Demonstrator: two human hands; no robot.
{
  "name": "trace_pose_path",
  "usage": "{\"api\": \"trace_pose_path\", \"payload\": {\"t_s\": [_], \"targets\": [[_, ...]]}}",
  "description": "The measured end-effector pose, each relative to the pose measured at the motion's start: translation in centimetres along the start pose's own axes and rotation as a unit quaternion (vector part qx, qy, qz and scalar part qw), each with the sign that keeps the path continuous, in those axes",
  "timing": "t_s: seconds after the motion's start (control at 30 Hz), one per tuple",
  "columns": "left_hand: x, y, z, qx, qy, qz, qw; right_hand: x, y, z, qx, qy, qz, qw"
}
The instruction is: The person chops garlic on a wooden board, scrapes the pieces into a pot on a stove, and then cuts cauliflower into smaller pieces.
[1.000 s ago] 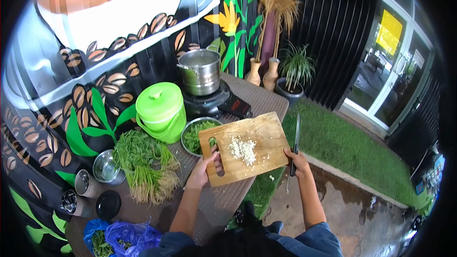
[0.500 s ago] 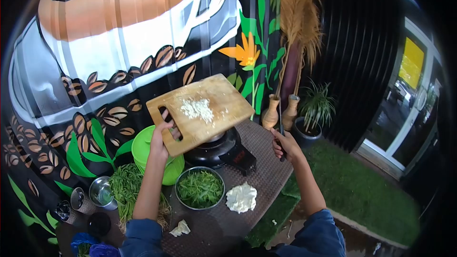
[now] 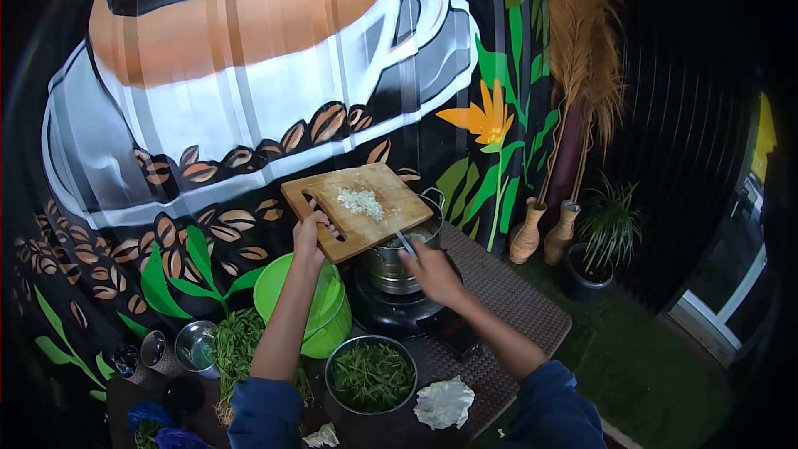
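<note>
My left hand [image 3: 312,233] is closed round the slotted handle end of a wooden cutting board [image 3: 399,193]. Chopped white bits [image 3: 361,203] lie on the board's upper face. The board is held over part of a metal pot [image 3: 391,272], which stands on a black stove [image 3: 378,313]. In my right hand [image 3: 432,273] is a knife [image 3: 405,242], its blade close to the board's right lower edge; the fingers are wrapped round its handle.
Nearer me are a bowl of green leaves [image 3: 371,376], a white leafy piece [image 3: 445,403] and a bunch of greens [image 3: 238,349]. A green bucket [image 3: 320,316] stands left of the stove. Vases [image 3: 529,233] and a potted plant [image 3: 592,258] are at right.
My right hand has brought the knife leftward to the board's edge. The view has shifted, and the pot on the stove now shows below the board.
</note>
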State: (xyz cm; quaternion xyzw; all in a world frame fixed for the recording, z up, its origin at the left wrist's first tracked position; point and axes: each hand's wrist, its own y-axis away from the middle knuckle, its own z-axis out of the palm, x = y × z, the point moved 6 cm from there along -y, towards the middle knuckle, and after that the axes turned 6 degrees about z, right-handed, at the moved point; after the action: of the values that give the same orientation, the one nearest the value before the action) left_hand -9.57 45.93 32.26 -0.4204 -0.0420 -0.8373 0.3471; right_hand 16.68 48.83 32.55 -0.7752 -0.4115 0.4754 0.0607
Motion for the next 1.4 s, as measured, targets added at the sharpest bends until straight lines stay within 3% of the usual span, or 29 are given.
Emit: {"api": "trace_pose_path", "payload": {"t_s": [0.07, 0.1, 0.33, 0.77, 1.07, 1.17, 1.23, 1.4], "targets": [[-0.4, 0.2, 0.5, -0.005, -0.004, 0.002, 1.0, -0.7, -1.7, 2.9, 0.015, -0.028, -0.033, 0.999], [-0.4, 0.5, 0.9, 0.006, -0.015, 0.009, 1.0, -1.7, -2.3, 3.4, -0.049, 0.001, 0.024, 0.998], [-1.1, 0.6, 0.9, 0.044, -0.042, 0.023, 0.998, -3.3, -3.4, 5.8, -0.059, 0.095, 0.026, 0.993], [1.0, 1.1, 1.4, 0.033, -0.038, 0.041, 0.998, 3.2, -4.9, 4.1, -0.023, 0.104, 0.139, 0.985], [4.0, 2.9, 3.5, 0.051, -0.08, 0.077, 0.993, 7.1, -5.1, 1.2, 0.009, 0.097, 0.136, 0.986], [4.5, 3.5, 4.3, 0.053, -0.111, 0.106, 0.987, 5.5, -4.1, -0.2, 0.043, 0.078, 0.152, 0.984], [4.4, 3.6, 5.0, 0.052, -0.132, 0.129, 0.982, 2.8, -4.0, 0.2, 0.072, 0.081, 0.098, 0.989], [4.7, 4.2, 6.6, 0.039, -0.177, 0.166, 0.969, -0.9, -4.8, 3.1, 0.026, 0.078, 0.077, 0.994]]}}
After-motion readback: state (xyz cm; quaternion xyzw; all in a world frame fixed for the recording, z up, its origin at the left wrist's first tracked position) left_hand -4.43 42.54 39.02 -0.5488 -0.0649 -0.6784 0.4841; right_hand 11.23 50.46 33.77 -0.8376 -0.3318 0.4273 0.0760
